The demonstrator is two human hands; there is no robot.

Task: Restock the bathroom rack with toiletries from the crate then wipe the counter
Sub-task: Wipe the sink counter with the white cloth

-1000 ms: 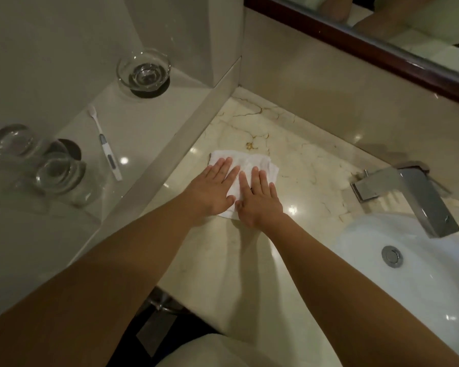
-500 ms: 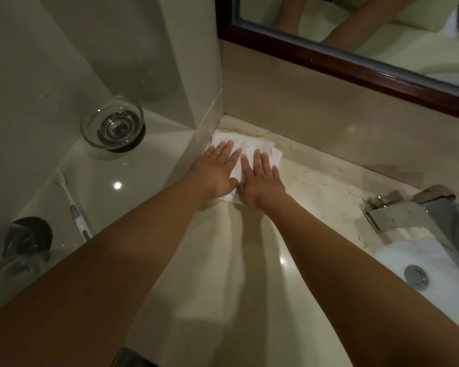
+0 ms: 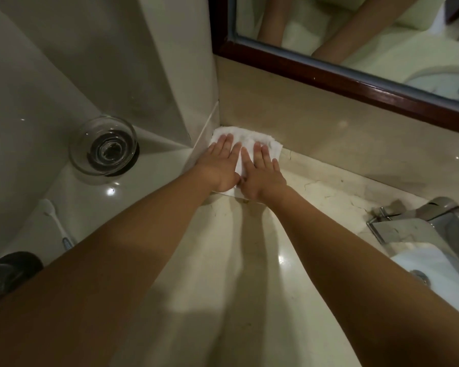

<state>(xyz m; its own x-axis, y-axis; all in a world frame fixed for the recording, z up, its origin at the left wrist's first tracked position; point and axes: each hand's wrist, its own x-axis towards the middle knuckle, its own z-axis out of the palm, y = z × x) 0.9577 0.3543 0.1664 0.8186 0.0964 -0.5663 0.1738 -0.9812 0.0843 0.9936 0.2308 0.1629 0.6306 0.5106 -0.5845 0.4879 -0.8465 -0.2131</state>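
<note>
We find both hands — left hand [image 3: 219, 169], right hand [image 3: 263, 177] — fingers flat, pressing the cloth [image 3: 247, 143] into the counter [image 3: 249, 260] corner — open run lies rightward.

Dim, warm-lit bathroom corner. Far right, mirror [image 3: 382, 35] in a dark red-brown wooden frame [image 3: 329, 78], set above a beige stone backsplash [image 3: 329, 133]. Far left, pale glossy wall pillar [image 3: 180, 62] meeting the backsplash at the corner. Below, cream marble counter [image 3: 223, 287] with thin veins and small glints of light. Right edge, chrome faucet [image 3: 419, 226] over a white basin [image 3: 429, 266].
</note>
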